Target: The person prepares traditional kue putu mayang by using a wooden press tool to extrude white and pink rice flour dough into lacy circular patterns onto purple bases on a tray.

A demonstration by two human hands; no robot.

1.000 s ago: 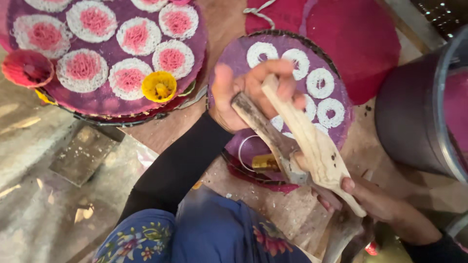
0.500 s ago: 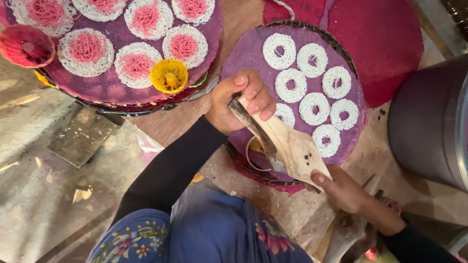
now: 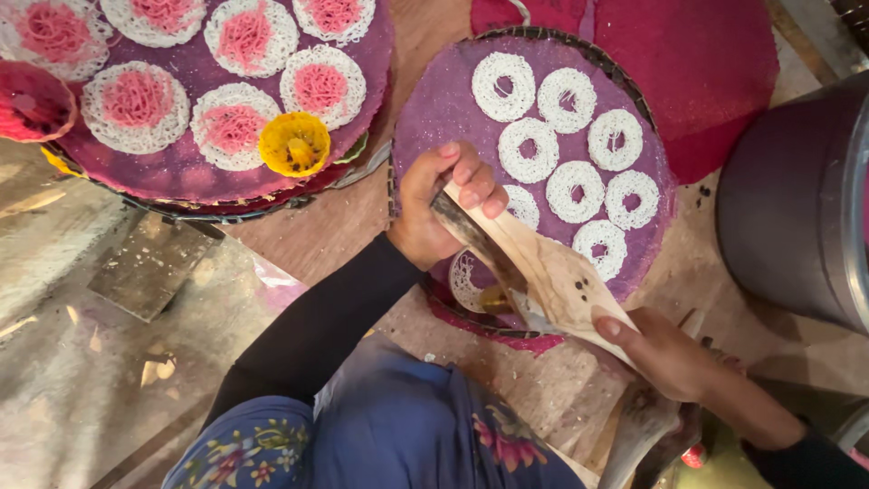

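Note:
My left hand (image 3: 444, 204) grips the upper handle of a worn wooden press (image 3: 548, 272). My right hand (image 3: 665, 349) holds its lower handle at the near right. The press is tilted over the near edge of a round purple woven tray (image 3: 434, 100). Several white noodle rings (image 3: 570, 186) lie on that tray. One more ring (image 3: 463, 279) shows partly under the press. Below the press body something yellow shows, mostly hidden.
A second purple tray (image 3: 181, 177) at the upper left carries several white rounds with pink centres and a small yellow cup (image 3: 294, 143). A pink mould (image 3: 27, 100) sits at its left edge. Red mats (image 3: 715, 63) lie beyond. A dark pot (image 3: 797, 199) stands at right. A flat slab (image 3: 149, 263) lies on the floor.
Both hands have brought the press down and toward the near edge of the tray. More white rings now show on the purple tray than a second ago.

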